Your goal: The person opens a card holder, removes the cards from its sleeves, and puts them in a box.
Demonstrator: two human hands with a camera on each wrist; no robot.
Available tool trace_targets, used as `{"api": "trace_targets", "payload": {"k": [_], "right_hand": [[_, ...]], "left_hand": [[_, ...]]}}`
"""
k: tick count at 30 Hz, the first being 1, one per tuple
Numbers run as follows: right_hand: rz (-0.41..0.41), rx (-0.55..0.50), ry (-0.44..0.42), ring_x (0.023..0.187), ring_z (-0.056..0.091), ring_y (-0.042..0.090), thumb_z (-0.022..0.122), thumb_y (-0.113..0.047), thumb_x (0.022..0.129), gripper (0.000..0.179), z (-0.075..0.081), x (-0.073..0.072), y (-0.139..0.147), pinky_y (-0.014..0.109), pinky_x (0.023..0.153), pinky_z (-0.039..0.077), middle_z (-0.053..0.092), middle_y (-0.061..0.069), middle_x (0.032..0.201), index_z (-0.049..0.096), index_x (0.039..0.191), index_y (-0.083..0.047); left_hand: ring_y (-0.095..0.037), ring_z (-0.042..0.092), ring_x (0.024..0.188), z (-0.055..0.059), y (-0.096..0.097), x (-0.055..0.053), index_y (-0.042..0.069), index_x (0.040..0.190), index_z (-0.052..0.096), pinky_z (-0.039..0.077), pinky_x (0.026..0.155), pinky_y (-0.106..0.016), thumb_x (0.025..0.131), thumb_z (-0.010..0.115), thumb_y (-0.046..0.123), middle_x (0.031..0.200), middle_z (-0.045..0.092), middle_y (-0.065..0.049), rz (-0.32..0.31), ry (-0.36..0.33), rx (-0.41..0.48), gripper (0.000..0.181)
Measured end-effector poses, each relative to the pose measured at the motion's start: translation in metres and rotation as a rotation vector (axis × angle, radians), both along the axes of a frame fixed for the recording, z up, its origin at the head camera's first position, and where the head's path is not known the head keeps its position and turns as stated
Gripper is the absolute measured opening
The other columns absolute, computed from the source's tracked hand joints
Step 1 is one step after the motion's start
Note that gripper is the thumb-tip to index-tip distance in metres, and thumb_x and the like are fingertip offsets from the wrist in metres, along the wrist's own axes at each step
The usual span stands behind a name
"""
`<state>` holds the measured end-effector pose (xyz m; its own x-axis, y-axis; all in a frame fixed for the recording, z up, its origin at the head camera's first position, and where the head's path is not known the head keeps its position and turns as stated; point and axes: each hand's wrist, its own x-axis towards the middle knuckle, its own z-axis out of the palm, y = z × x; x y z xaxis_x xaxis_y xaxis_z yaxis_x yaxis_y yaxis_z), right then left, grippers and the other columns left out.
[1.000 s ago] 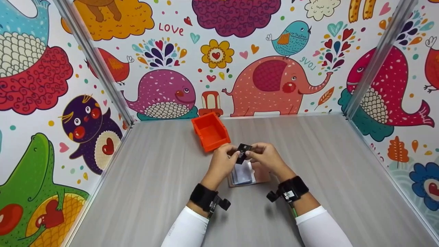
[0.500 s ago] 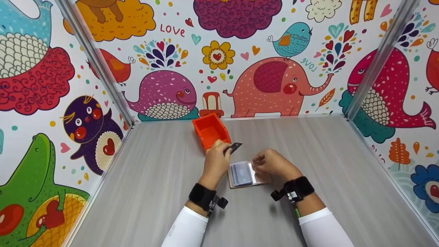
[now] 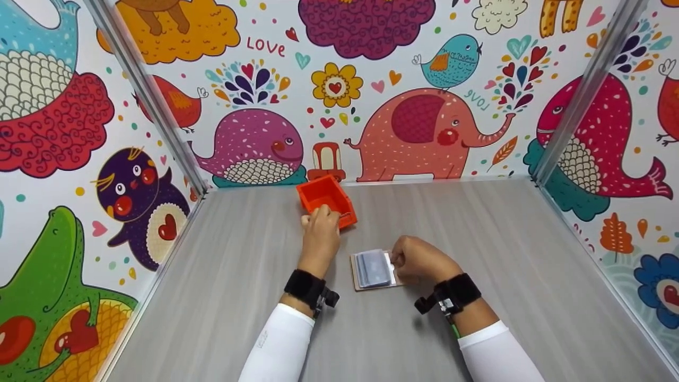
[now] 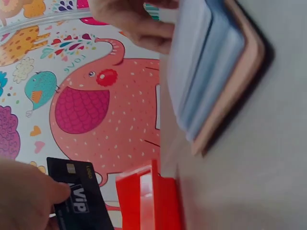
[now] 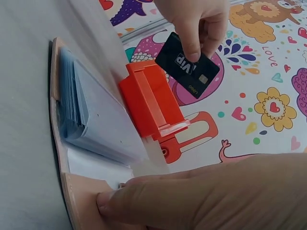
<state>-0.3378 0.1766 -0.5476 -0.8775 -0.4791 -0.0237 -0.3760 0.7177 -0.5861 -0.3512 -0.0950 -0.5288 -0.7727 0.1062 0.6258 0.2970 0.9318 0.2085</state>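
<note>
My left hand pinches a black VIP card and holds it over the orange bin at the back of the table. The same card shows beside the bin's rim in the left wrist view. My right hand rests on the right side of an open tan card holder with clear sleeves, its thumb pressing the tan flap. In the right wrist view the bin stands just beyond the sleeves.
A grey wood-grain table is boxed in by cartoon-printed walls on the left, back and right, with metal posts at the corners. The bin stands close to the back wall.
Both hands held the card above the holder a second ago. The left hand then carried it away to the orange bin, while the right hand dropped onto the holder.
</note>
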Motion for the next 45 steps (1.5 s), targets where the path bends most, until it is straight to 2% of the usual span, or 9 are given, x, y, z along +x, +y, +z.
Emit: {"api": "trace_targets", "payload": {"k": [5, 8, 15, 20, 25, 31, 38, 41, 45], "right_hand": [[0.016, 0.034, 0.032, 0.093, 0.064, 0.019, 0.084, 0.011, 0.079, 0.026, -0.001, 0.001, -0.002, 0.032, 0.076, 0.056, 0.076, 0.007, 0.108, 0.088, 0.099, -0.005], [0.029, 0.044, 0.030, 0.098, 0.065, 0.019, 0.085, 0.010, 0.080, 0.026, -0.001, 0.002, -0.006, 0.033, 0.080, 0.058, 0.077, 0.007, 0.113, 0.089, 0.099, -0.007], [0.017, 0.073, 0.022, 0.096, 0.065, 0.019, 0.085, 0.009, 0.081, 0.027, 0.003, 0.003, -0.008, 0.034, 0.079, 0.058, 0.078, 0.005, 0.114, 0.090, 0.101, -0.009], [0.031, 0.070, 0.039, 0.095, 0.065, 0.019, 0.084, 0.009, 0.081, 0.026, 0.004, 0.004, -0.005, 0.032, 0.077, 0.057, 0.077, 0.005, 0.112, 0.090, 0.100, -0.008], [0.044, 0.056, 0.036, 0.093, 0.064, 0.019, 0.083, 0.010, 0.082, 0.026, 0.003, 0.002, -0.005, 0.030, 0.073, 0.055, 0.076, 0.005, 0.110, 0.089, 0.100, -0.007], [0.019, 0.066, 0.026, 0.096, 0.064, 0.021, 0.084, 0.008, 0.083, 0.025, 0.003, 0.001, -0.003, 0.033, 0.076, 0.057, 0.077, 0.005, 0.113, 0.089, 0.099, -0.010], [0.040, 0.052, 0.044, 0.104, 0.069, 0.022, 0.084, 0.008, 0.081, 0.021, 0.003, 0.002, 0.000, 0.038, 0.086, 0.061, 0.078, 0.008, 0.116, 0.089, 0.096, -0.006], [0.042, 0.050, 0.042, 0.102, 0.068, 0.021, 0.084, 0.007, 0.081, 0.021, 0.002, 0.001, 0.000, 0.037, 0.085, 0.060, 0.078, 0.008, 0.115, 0.089, 0.096, -0.006], [0.039, 0.048, 0.035, 0.103, 0.068, 0.021, 0.085, 0.007, 0.081, 0.020, 0.002, 0.001, 0.001, 0.036, 0.085, 0.060, 0.078, 0.008, 0.117, 0.088, 0.097, -0.005]], "left_hand": [[-0.031, 0.068, 0.106, 0.000, -0.002, -0.012, 0.005, 0.106, 0.083, 0.040, 0.091, -0.048, 0.099, 0.075, -0.004, 0.104, 0.069, -0.012, 0.006, -0.094, -0.067, 0.014], [-0.031, 0.068, 0.109, -0.001, -0.005, -0.016, 0.005, 0.110, 0.084, 0.040, 0.094, -0.049, 0.102, 0.075, -0.002, 0.108, 0.071, -0.012, 0.031, -0.140, -0.092, 0.014], [-0.033, 0.068, 0.111, -0.006, -0.004, -0.026, 0.003, 0.110, 0.085, 0.042, 0.093, -0.049, 0.101, 0.071, -0.004, 0.110, 0.072, -0.013, 0.025, -0.180, -0.112, 0.018], [-0.033, 0.067, 0.115, -0.009, 0.003, -0.031, 0.004, 0.117, 0.086, 0.044, 0.097, -0.050, 0.104, 0.074, 0.000, 0.114, 0.073, -0.014, 0.039, -0.220, -0.157, 0.017], [-0.034, 0.068, 0.115, -0.012, 0.006, -0.035, 0.004, 0.114, 0.087, 0.045, 0.099, -0.052, 0.104, 0.073, -0.001, 0.114, 0.075, -0.015, 0.064, -0.206, -0.193, 0.018], [-0.033, 0.070, 0.109, -0.015, 0.010, -0.039, 0.006, 0.114, 0.088, 0.045, 0.097, -0.051, 0.104, 0.069, -0.003, 0.110, 0.080, -0.015, 0.066, -0.209, -0.233, 0.023], [-0.031, 0.070, 0.095, -0.023, 0.009, -0.038, 0.006, 0.097, 0.089, 0.045, 0.090, -0.050, 0.100, 0.064, 0.005, 0.093, 0.081, -0.015, 0.092, -0.084, -0.243, 0.026], [-0.031, 0.069, 0.098, -0.022, 0.009, -0.038, 0.005, 0.099, 0.090, 0.044, 0.091, -0.051, 0.100, 0.066, 0.004, 0.094, 0.083, -0.015, 0.092, -0.128, -0.245, 0.023], [-0.030, 0.067, 0.103, -0.021, 0.011, -0.041, 0.005, 0.105, 0.089, 0.042, 0.096, -0.052, 0.103, 0.072, 0.005, 0.099, 0.084, -0.015, 0.084, -0.241, -0.258, 0.018]]}}
